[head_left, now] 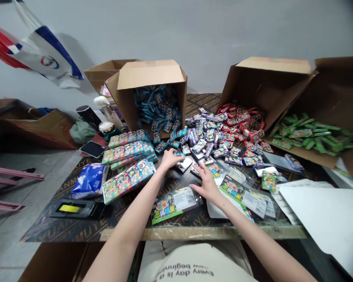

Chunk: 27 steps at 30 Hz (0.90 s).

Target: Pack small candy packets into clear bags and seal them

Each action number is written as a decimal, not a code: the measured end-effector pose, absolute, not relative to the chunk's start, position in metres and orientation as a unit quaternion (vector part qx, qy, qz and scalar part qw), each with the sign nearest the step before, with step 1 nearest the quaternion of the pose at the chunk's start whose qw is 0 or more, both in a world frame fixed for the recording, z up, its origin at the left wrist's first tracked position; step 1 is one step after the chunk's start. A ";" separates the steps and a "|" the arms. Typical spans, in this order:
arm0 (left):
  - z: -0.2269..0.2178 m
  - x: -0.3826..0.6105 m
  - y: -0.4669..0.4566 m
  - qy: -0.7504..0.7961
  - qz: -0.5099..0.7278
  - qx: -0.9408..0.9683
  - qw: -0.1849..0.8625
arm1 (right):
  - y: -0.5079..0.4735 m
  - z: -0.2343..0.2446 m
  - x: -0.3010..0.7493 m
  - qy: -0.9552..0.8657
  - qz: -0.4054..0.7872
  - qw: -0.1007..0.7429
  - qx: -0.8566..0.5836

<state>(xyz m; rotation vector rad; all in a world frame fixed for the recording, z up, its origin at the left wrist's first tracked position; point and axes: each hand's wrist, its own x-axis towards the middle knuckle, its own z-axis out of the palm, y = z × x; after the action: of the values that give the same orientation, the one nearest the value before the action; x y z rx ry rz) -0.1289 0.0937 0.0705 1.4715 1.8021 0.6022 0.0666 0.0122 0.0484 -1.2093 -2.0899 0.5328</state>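
Note:
My left hand [170, 159] is closed, its fingertips pinching a small blue candy box [179, 154] at the near edge of the loose pile. Just below those fingers lies a small box with a white face [185, 164]. My right hand [208, 185] has its thumb and fingers apart, the fingertips by another small box [195, 170]; whether they touch it is hard to make out. Between my forearms a flat printed bag [176, 203] with a green edge lies on the table. More printed bags [244, 196] are spread beside my right wrist.
Behind my hands lie heaped purple boxes [208, 135]. Tipped cartons hold blue boxes [159, 105], red ones [244, 119] and green ones [314, 133]. At left are filled patterned packs [129, 178], a blue tissue pack [88, 180], a black tape dispenser [76, 209] and a phone [93, 149].

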 end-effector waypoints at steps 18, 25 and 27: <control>0.063 -0.107 -0.037 0.559 0.352 0.464 0.590 | -0.016 0.077 0.069 -0.849 0.238 0.297 -0.366; 0.047 -0.120 -0.059 0.578 0.170 0.770 0.211 | -0.009 0.059 0.100 -0.808 0.138 0.291 -0.494; 0.043 -0.123 -0.063 0.577 0.131 0.783 0.193 | -0.011 0.053 0.106 -0.830 0.142 0.253 -0.476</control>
<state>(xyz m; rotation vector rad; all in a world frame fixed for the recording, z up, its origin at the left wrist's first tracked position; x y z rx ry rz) -0.1232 -0.0628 0.0432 2.1962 1.6184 0.3678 0.1063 -0.0115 0.0529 -1.2938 -2.2566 0.3863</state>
